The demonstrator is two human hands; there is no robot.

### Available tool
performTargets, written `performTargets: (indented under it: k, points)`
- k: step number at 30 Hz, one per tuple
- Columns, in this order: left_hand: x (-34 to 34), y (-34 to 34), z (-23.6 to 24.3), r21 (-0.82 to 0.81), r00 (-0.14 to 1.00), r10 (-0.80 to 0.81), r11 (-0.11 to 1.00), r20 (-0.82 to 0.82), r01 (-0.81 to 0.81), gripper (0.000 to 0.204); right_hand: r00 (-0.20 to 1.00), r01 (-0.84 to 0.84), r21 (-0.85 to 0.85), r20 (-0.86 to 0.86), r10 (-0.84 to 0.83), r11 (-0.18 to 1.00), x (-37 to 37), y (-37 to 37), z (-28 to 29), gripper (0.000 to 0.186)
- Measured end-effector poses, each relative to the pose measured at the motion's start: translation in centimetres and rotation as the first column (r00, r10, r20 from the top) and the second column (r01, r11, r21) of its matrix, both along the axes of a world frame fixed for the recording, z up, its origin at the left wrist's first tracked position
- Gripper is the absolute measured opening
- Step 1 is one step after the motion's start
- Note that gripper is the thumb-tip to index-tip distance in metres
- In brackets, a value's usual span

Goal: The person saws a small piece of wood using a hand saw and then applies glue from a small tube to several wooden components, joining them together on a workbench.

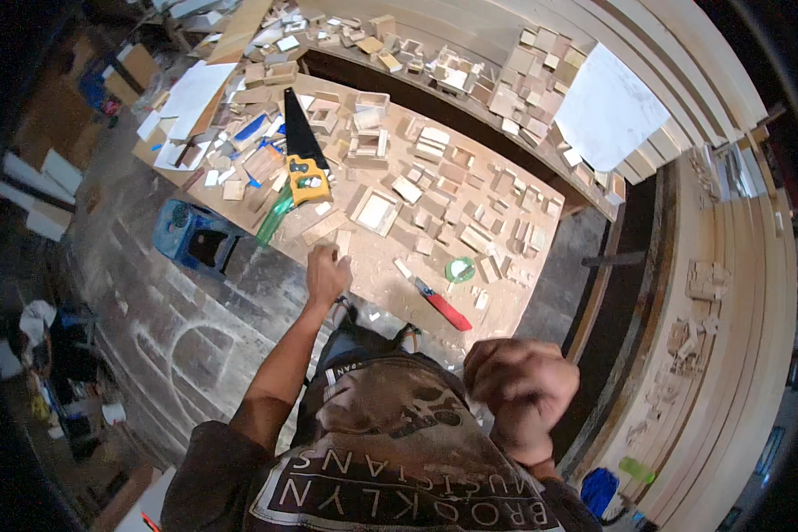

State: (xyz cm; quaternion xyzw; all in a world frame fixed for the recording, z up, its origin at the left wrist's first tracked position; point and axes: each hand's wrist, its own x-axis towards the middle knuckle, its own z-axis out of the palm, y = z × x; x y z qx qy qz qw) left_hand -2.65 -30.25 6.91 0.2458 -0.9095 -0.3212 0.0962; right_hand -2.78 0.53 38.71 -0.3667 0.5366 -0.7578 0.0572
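My left hand (328,275) is at the table's near edge, fingers curled beside a small pale wood piece (341,242); what they hold is unclear. My right hand (521,386) is raised near my body at the lower right, smeared by motion. On the plywood table (505,310), a red-handled tool (448,309) lies right of my left hand, near a green round container with white contents (461,269). A yellow-and-black handsaw (306,168) lies beyond, over a green strip (275,219). Many small wooden boxes and blocks (408,188) cover the tabletop.
A blue plastic stool (193,238) stands left of the table. A shelf (457,89) with wood pieces runs along the back. Long boards (740,310) line the right side, with a dark gap beside them. White sheets (186,102) lie at the back left.
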Motion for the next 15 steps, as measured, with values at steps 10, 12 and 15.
performTargets:
  k: [10,12,15]
  points:
    - [-9.5,1.5,2.0,-0.063,0.988,-0.150,0.987,0.018,0.151,0.095,0.894,-0.436,-0.514,-0.157,0.419,0.738,0.2,-16.1,5.8,0.049]
    - [-10.4,2.1,2.1,-0.099,0.988,-0.149,0.983,0.051,0.153,0.104,0.909,-0.396,-0.519,-0.108,0.402,0.757,0.3,-16.7,5.9,0.051]
    - [-11.5,2.7,1.9,-0.136,0.984,-0.138,0.979,0.113,0.152,0.107,0.994,-0.095,-0.595,-0.015,0.107,0.798,2.3,-19.5,5.9,0.054]
